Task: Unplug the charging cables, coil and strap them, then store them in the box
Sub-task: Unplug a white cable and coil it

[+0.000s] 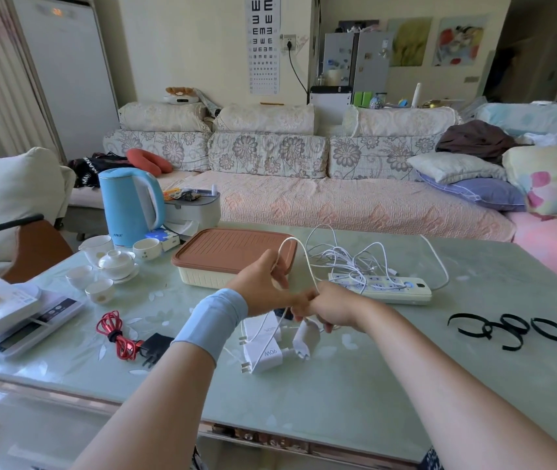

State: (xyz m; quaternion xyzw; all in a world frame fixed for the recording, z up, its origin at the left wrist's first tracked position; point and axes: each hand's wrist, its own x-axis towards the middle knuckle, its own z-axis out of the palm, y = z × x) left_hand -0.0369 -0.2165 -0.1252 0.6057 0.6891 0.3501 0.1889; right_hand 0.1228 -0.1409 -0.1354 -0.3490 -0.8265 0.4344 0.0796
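White thin charging cable [309, 266] arched in a loop between the left hand [263, 283], which pinched one side, and the right hand [329, 305], curled round its lower end. It looked light, limp and springy, best held where the turns gather. Just beyond the hands sat the brown-lidded cream plastic box [233, 256].

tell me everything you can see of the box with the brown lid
The box is wide, shallow and round-cornered: a cream ribbed base, plastic by its look, under a reddish-brown grooved lid, which is on. It sits flat on the table, right of the tea set, left of the power strip. The left hand, in front of its near right corner, holds a white cable looping across that corner; contact cannot be told.
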